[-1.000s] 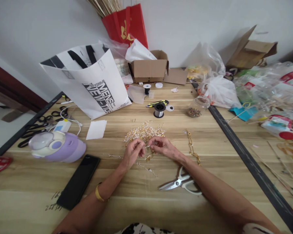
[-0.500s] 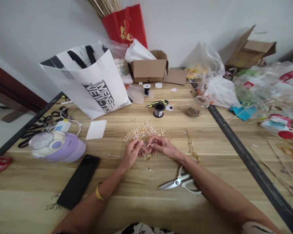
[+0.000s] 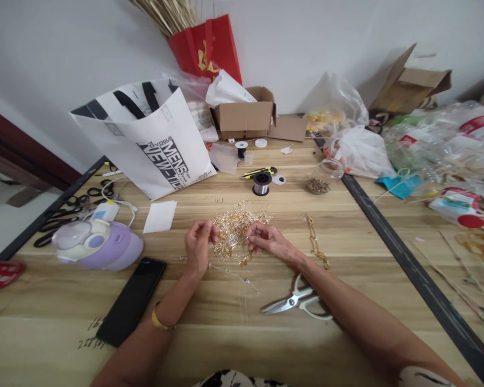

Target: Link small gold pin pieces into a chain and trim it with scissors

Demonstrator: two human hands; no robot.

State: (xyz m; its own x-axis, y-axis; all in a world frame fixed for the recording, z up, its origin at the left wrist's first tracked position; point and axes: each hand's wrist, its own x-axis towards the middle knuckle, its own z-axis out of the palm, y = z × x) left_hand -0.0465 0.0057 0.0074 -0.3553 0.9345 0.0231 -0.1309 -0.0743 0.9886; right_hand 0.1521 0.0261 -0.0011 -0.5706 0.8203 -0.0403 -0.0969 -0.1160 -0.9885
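My left hand (image 3: 200, 246) is closed in a pinch at the left edge of a heap of small gold and silver beads or chain pieces (image 3: 234, 226); what its fingertips hold is too small to make out. On the heap's right side my right hand (image 3: 268, 240) also pinches, with a tiny shiny bit at its fingertips that I cannot name. A thin silver chain (image 3: 236, 276) lies just below the heap. To the right is a gold link chain (image 3: 313, 239). White-handled scissors (image 3: 292, 302) rest partly beneath my right forearm.
Behind the heap are a wire spool (image 3: 261, 184), a yellow-black utility knife (image 3: 256, 172) and a jar of beads (image 3: 318, 185). At left stand a purple bottle (image 3: 105, 244), a phone (image 3: 132, 301) and a white bag (image 3: 153, 140). Plastic bags and bottles (image 3: 439, 140) crowd the right.
My hands were together over the heap with a thin silver strand between them. They are now apart: the left has moved left, while the right stays nearly in place.
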